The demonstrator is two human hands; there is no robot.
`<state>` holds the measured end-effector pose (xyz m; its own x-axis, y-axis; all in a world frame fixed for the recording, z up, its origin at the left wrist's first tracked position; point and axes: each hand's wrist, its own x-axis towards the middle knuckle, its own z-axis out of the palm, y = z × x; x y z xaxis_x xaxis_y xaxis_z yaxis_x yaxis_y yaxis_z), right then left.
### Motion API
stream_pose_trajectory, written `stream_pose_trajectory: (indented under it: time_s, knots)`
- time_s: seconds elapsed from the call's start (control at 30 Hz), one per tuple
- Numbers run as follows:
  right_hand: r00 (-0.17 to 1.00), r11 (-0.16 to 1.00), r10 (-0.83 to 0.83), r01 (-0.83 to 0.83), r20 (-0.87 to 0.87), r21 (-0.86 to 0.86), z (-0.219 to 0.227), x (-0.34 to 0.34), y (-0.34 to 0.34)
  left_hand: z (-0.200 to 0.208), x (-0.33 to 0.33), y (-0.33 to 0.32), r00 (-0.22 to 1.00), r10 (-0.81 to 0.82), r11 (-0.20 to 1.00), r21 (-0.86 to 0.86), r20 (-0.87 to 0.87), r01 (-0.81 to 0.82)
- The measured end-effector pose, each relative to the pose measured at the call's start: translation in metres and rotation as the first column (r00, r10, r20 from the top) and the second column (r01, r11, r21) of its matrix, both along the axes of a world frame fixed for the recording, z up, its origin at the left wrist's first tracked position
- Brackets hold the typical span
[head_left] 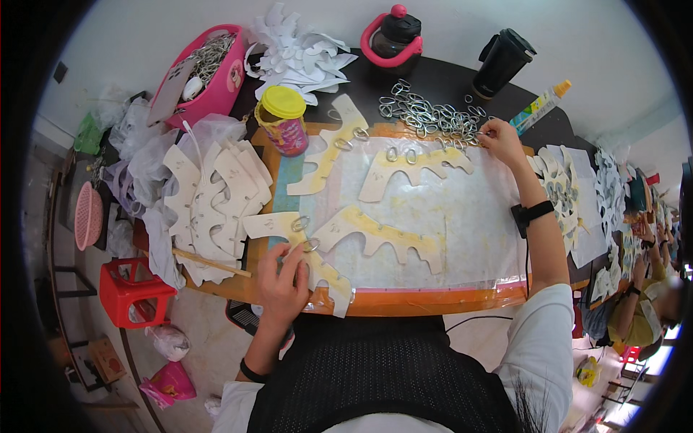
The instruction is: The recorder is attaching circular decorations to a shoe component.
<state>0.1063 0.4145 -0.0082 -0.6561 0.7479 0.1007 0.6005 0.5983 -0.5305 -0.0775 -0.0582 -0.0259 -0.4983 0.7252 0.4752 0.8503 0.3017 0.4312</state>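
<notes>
My left hand (pixel 284 283) rests its stretched, slightly parted fingers on a cream, notched cut-out piece (pixel 330 280) at the table's near edge. Its fingertips are beside a metal ring (pixel 311 245) on that piece. At the right end of a heap of oval metal rings (pixel 429 114), my right hand (pixel 500 142) pinches a ring at its fingertips, partly hidden by the fingers. Three more cream pieces with yellowish, glue-like bands lie on the white work sheet (pixel 469 231). Rings sit on the upper-left piece (pixel 317 166) and the upper-right piece (pixel 382 177); the lower middle piece (pixel 390 234) shows none.
A yellow-lidded tub (pixel 283 119) stands at the sheet's upper left, near stacked cream pieces (pixel 216 195). Behind are a pink basket of rings (pixel 216 79), white scraps (pixel 296 54), a pink-handled jug (pixel 393 40), a black tumbler (pixel 503 61) and a glue tube (pixel 540 107). Other people work at far right.
</notes>
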Motion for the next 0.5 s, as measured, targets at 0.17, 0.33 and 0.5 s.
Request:
stream_pose_trajectory:
  time_s: [0.17, 0.33, 0.5]
  knots:
    - [0.962, 0.968, 0.073, -0.132, -0.265, -0.213, 0.023, -0.022, -0.041, 0.002, 0.002, 0.001, 1.000, 0.005, 1.000, 0.016, 0.021, -0.006]
    - [0.853, 0.731, 0.412, -0.520, -0.321, -0.442, 0.043, -0.054, -0.154, 0.002, 0.003, 0.000, 1.000, -0.001, 1.000, 0.030, 0.029, 0.000]
    - [0.662, 0.540, 0.662, -0.747, -0.351, -0.389, 0.047, -0.074, -0.238, 0.005, 0.005, -0.001, 0.999, -0.034, 0.998, 0.057, 0.035, 0.032]
